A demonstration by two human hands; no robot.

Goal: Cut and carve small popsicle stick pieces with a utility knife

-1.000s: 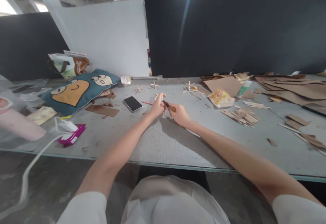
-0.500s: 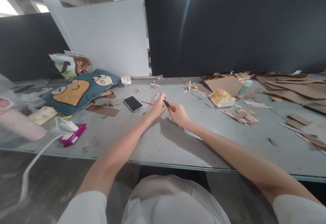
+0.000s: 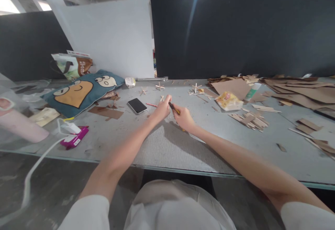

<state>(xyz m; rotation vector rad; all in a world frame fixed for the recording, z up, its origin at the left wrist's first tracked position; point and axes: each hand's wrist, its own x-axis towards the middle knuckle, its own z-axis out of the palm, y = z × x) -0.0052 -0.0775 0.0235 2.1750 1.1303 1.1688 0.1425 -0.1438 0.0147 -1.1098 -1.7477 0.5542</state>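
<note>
Between the front and back edges of the bench [image 3: 157, 149], the right hand [image 3: 184, 117] clasps a black-and-yellow tool [image 3: 171, 106]; the left hand [image 3: 164, 108] bunches beside its tip, any grip hidden.

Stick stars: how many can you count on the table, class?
3 clear ones: left star, middle star and right star, all towards the back. Another may be partly hidden by the left hand.

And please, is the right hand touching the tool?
Touching. The head view shows the right hand closed around the tool, its dark end showing beyond the grip, toward the left hand.
</note>
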